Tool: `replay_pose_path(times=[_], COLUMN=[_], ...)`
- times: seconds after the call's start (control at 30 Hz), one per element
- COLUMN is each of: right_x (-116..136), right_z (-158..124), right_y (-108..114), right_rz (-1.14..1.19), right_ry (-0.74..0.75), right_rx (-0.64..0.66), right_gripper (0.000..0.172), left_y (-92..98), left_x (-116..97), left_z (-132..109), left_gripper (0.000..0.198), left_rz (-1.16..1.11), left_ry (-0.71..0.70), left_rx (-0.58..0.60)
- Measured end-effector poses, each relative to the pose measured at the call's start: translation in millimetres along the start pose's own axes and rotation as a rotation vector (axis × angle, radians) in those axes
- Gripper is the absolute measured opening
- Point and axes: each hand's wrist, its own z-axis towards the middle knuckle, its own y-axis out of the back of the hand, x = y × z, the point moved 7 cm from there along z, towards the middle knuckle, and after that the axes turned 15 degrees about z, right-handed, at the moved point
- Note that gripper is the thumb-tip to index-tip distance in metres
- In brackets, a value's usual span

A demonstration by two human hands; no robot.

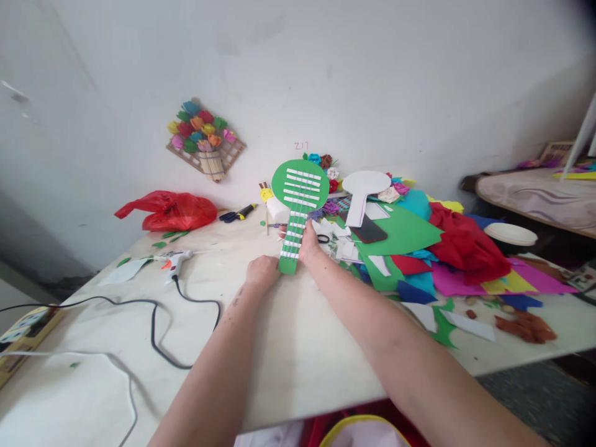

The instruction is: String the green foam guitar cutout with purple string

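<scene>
A green guitar-like cutout, with a round head and a narrow handle, is held upright above the table. White strips cross it, and thin dark lines run along the handle. My right hand grips the handle from its right side, with some fingertips showing past the left edge. My left hand is closed at the lower left edge of the handle; its fingertips are hidden. Right of the green piece, a white cutout of similar shape lies over a dark phone and green sheets.
A glue gun with a black cord lies left. Farther back are a red plastic bag and a yellow-black tool. Coloured paper and scraps cover the right side. A paper flower piece hangs on the wall.
</scene>
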Motion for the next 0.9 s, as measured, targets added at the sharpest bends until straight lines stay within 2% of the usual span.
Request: replay_pose_path(times=[0.3, 0.6, 0.9], right_x=[-1, -1, 1], right_z=[1, 0, 2], right_y=[3, 5, 7], right_rz=[0.003, 0.025, 0.095], right_ry=[0.011, 0.018, 0.067], right_rx=[-0.047, -0.077, -0.099], right_gripper=[0.056, 0.057, 0.055], left_y=[-1.4, -2.4, -4.0], left_x=[1, 3, 13], left_z=[1, 2, 5], left_gripper=[0.035, 0.035, 0.03], left_rz=[-0.007, -0.028, -0.209], left_ry=[0.012, 0.016, 0.068], left_rx=[0.025, 0.002, 0.022])
